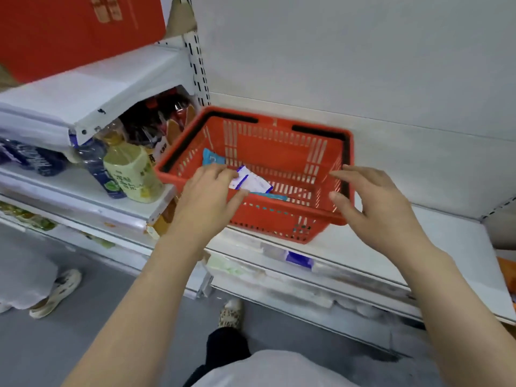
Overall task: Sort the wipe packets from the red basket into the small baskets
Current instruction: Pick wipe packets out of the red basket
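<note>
White wipe packet (251, 181) pinched in left fingers (223, 174) over red basket (279, 152); right fingers (349, 174) spread, empty.

Red basket (279, 152) on white shelf — perhaps 3 wipe packets (252, 182) inside

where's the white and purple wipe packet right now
In the head view, the white and purple wipe packet is pinched in the left hand over the front left part of the red basket, with a teal packet behind it.
</note>
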Demonstrator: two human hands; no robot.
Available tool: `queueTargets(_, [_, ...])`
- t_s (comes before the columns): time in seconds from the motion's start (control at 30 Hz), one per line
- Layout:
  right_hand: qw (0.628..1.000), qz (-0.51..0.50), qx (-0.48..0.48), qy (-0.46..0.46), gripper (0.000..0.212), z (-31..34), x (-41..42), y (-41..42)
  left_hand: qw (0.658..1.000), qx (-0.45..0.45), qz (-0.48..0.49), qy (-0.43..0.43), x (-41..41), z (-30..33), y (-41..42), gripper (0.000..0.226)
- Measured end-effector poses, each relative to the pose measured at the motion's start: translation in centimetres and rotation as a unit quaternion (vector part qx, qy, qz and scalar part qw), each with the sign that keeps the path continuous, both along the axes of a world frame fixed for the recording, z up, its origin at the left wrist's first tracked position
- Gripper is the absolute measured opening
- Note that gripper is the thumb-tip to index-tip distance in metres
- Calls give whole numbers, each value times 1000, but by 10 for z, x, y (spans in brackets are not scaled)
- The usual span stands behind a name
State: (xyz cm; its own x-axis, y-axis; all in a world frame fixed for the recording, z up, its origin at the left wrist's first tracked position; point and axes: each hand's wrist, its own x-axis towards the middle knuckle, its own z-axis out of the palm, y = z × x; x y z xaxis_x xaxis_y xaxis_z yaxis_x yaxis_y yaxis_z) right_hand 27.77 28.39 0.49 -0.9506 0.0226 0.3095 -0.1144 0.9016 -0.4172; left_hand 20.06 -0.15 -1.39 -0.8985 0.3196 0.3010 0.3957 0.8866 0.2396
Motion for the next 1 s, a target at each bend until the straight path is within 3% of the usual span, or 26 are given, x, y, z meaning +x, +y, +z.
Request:
queueTargets(0.27, [998, -49, 17, -30, 39, -16, -123, -44, 994, -3, -95, -59, -163, -26, -13, 39])
queueTargets(0.43, [988, -45, 34, -142, 44, -40, -196, -66, 983, -36, -107, -144, -231, -44, -9, 46])
queueTargets(0.53, [954, 5, 82, -288, 51, -67, -237, -79, 970, -41, -111, -211, -246, -51, -3, 50])
queueTargets(0.67, [873, 77, 122, -466, 58, -111, -268, -91, 953, -44, -102, -281, -250, -57, 0, 56])
queueTargets(0.73, [847, 86, 157, -501, 59, -127, -269, -93, 944, -56, -97, -311, -251, -61, -1, 59])
queueTargets(0.83, [836, 71, 127, -529, 63, -139, -269, -94, 931, -64, -93, -346, -254, -68, -4, 64])
queueTargets(0.93, [819, 54, 63, -568, 48, -136, -275, -84, 921, -74, -99, -369, -259, -72, -1, 68])
queueTargets(1.0, [830, 24, 14, -557, 39, -125, -279, -71, 916, -93, -107, -375, -262, -75, 4, 68])
